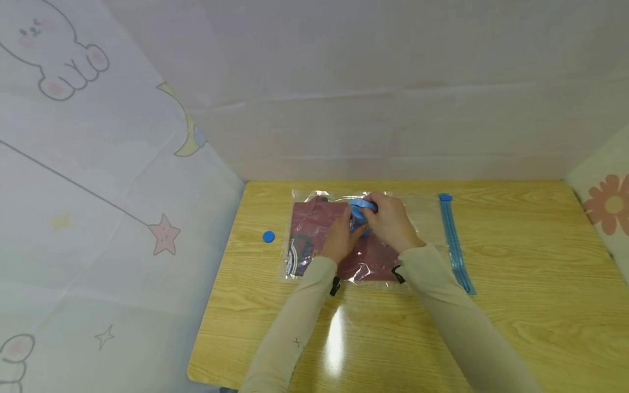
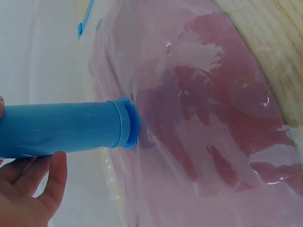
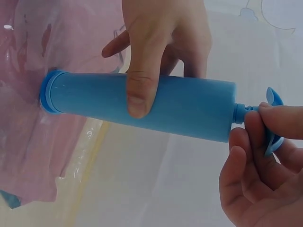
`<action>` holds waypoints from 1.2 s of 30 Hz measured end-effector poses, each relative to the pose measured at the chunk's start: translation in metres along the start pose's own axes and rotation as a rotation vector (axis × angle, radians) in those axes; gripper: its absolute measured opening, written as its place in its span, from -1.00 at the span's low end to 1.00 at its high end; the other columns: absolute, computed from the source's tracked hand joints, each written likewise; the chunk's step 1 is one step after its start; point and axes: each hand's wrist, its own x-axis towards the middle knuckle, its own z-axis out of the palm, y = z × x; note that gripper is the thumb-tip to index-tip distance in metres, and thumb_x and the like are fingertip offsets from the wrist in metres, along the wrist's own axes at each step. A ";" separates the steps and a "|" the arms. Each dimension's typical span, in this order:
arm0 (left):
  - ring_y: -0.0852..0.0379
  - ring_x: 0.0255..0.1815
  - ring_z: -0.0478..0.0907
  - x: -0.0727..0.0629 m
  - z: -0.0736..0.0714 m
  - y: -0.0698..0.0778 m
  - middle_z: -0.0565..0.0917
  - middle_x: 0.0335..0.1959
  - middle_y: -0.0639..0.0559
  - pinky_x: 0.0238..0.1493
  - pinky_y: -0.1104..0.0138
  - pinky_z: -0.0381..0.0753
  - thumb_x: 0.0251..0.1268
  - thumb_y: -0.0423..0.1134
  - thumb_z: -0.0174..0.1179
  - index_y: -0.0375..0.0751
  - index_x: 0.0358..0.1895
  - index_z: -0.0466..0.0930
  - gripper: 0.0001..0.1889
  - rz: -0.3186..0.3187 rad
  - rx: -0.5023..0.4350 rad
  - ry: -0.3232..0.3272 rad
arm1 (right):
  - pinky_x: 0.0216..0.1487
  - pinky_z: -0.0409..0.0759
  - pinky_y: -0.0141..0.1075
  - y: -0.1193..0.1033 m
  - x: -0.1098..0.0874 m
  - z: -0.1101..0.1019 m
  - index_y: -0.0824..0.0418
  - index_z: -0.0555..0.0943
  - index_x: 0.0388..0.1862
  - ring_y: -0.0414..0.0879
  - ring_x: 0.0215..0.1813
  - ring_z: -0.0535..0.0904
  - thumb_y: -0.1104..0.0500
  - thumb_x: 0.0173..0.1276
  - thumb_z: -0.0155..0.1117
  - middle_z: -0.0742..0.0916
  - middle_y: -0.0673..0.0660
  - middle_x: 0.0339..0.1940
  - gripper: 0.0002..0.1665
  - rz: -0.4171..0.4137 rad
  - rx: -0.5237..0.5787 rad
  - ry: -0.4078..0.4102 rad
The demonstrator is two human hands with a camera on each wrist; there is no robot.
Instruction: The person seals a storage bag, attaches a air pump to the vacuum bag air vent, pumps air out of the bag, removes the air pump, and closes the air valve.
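A blue hand pump (image 3: 189, 109) stands with its flared end against a clear vacuum storage bag (image 1: 422, 215), seen in both wrist views. Inside the bag lies folded maroon cloth (image 1: 312, 218), with the plastic wrinkled over it. My left hand (image 1: 339, 237) grips the pump's barrel, thumb on one side and fingers on the other. At the opposite end, my right hand (image 1: 391, 222) holds the pump's handle (image 3: 273, 97), its fingers curled around it. A short piece of the shaft shows between barrel and handle. The pump's flared end hides the bag beneath it.
A round blue cap (image 1: 268, 236) lies on the wooden table (image 1: 521, 245), left of the bag. Along the bag's right end runs a blue zip strip (image 1: 453, 240) with a slider (image 1: 445, 197) at its far end. Patterned sheets (image 1: 344, 125) hang behind and beside the table.
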 end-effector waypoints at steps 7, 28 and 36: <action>-0.06 -0.07 0.69 -0.001 0.001 -0.002 0.70 -0.05 -0.14 -0.08 0.20 0.68 0.35 -0.05 0.19 -0.14 0.18 0.28 -0.54 0.011 -0.012 0.006 | -0.09 0.60 -0.01 -0.001 -0.001 -0.001 0.36 0.61 -0.07 0.16 -0.14 0.66 0.21 0.39 0.19 0.74 0.29 -0.16 -0.75 -0.030 -0.017 0.015; -0.10 -0.03 0.68 -0.001 0.001 -0.001 0.69 0.00 -0.19 -0.03 0.12 0.67 0.31 -0.02 0.22 -0.07 0.35 0.21 -0.38 -0.010 0.000 0.026 | -0.19 0.62 -0.07 -0.024 -0.012 -0.019 0.39 0.61 -0.09 0.12 -0.21 0.65 0.22 0.43 0.12 0.74 0.30 -0.18 -0.74 -0.091 0.031 0.107; -0.11 -0.01 0.67 -0.002 -0.001 0.000 0.68 0.04 -0.16 0.00 0.09 0.65 0.29 -0.04 0.25 -0.06 0.34 0.22 -0.38 -0.040 -0.028 0.015 | -0.30 0.58 -0.17 -0.052 -0.021 -0.040 0.40 0.64 -0.22 0.05 -0.35 0.64 0.33 0.32 0.23 0.75 0.26 -0.33 -0.87 -0.270 0.110 0.348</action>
